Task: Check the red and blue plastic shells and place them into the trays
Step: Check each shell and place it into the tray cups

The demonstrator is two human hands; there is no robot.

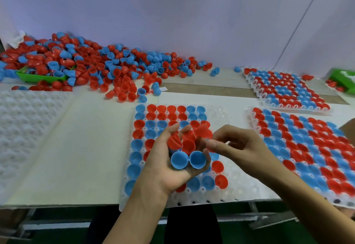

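Left hand (169, 165) cups red and blue shells (188, 159) over part-filled tray (221, 113); right hand (240, 147) pinches one.

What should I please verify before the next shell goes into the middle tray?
1. Shells in left hand: ok, it cups red shells and a blue pair.
2. Right hand on a shell: ok, it pinches a red one.
3. Free pockets in the middle tray: ok, right columns bare.
4. Shell defects: cannot tell.
5. Loose pile for refills: ok.
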